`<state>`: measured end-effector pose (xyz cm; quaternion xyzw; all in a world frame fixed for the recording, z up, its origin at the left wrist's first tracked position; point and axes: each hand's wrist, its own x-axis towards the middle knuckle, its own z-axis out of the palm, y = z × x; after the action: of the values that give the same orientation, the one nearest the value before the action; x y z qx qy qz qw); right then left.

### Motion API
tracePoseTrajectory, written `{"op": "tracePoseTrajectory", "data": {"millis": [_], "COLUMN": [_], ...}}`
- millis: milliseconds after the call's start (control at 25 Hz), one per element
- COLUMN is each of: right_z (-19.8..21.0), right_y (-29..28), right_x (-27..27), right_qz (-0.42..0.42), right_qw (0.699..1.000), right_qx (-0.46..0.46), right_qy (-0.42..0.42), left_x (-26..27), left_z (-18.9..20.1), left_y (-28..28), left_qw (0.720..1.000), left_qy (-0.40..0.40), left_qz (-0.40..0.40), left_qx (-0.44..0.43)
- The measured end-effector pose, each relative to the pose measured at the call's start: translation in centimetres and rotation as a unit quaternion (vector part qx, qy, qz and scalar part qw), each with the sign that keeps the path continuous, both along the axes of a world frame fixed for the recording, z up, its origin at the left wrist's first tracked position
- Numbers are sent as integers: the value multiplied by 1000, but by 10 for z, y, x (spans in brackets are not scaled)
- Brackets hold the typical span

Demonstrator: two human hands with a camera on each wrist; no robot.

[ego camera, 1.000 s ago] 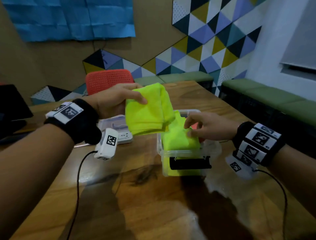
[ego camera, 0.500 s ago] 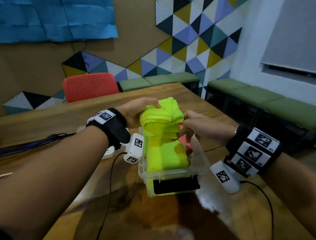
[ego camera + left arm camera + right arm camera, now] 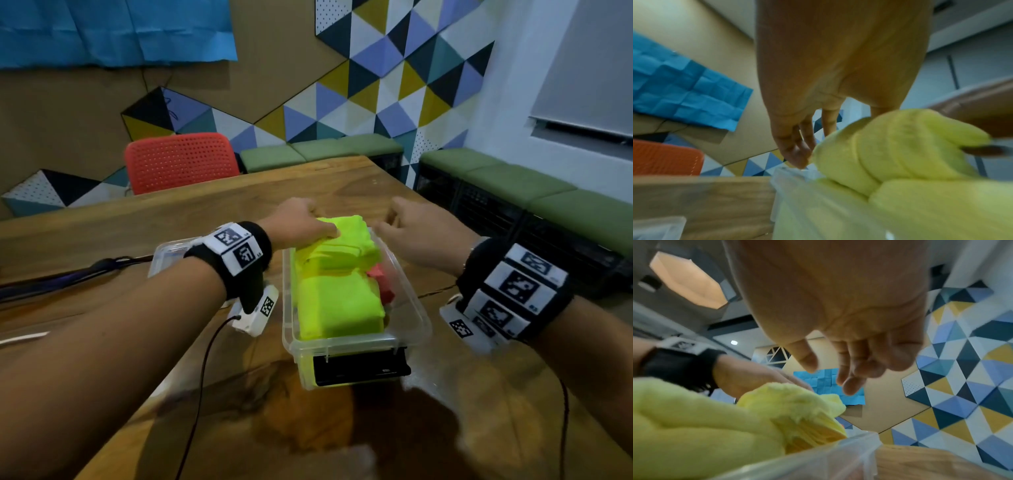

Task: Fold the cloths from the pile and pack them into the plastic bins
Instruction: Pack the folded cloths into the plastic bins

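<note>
A clear plastic bin point(image 3: 356, 342) stands on the wooden table point(image 3: 120, 226). One folded yellow cloth point(image 3: 337, 308) lies in its near half. A second folded yellow cloth point(image 3: 342, 248) sits in the far half, bulging above the rim. A red cloth point(image 3: 382, 284) shows along the right wall. My left hand point(image 3: 310, 222) holds the far yellow cloth point(image 3: 900, 146), thumb on top and fingers point(image 3: 797, 146) down its far side. My right hand point(image 3: 400, 219) hovers just right of that cloth point(image 3: 793, 402) with fingers point(image 3: 851, 382) loosely curled and holding nothing.
Another clear plastic container point(image 3: 171, 253) lies on the table behind my left wrist. A dark cable point(image 3: 68, 274) runs off to the left. A red chair point(image 3: 181, 161) stands at the far table edge, and green benches point(image 3: 513, 181) line the walls.
My left hand has lowered the folded yellow cloth from the air into the far end of the bin. My right hand has come off the cloths and drawn slightly right.
</note>
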<state>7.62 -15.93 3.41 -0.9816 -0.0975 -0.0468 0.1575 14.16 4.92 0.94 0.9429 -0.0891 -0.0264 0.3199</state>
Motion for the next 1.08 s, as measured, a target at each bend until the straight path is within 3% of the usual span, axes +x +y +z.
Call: {"op": "tracePoseTrajectory", "data": {"millis": [80, 200, 320, 440, 600, 840, 1080], "right_z": [0, -2, -9, -14, -7, 8, -13], "right_y": [9, 19, 20, 23, 31, 44, 60], "right_x": [5, 5, 7, 10, -1, -1, 9], "right_qz": [86, 176, 167, 149, 166, 122, 89], "right_qw": [996, 967, 949, 943, 939, 922, 885], "right_qx": [-24, -98, -169, -232, -269, -262, -377], "right_qy": [-9, 154, 209, 186, 136, 257, 260], "left_x": [-8, -24, -45, -60, -64, -62, -70], "left_z": [1, 9, 17, 20, 21, 23, 23], "left_y": [0, 7, 20, 21, 4, 1, -30], "left_qw": [994, 990, 985, 954, 923, 911, 865], "left_qy": [-93, -102, 20, 111, 106, 198, 176], "left_qz": [-29, -81, -148, -178, -180, -161, -134], "left_qx": [58, 58, 85, 212, 324, 323, 451]}}
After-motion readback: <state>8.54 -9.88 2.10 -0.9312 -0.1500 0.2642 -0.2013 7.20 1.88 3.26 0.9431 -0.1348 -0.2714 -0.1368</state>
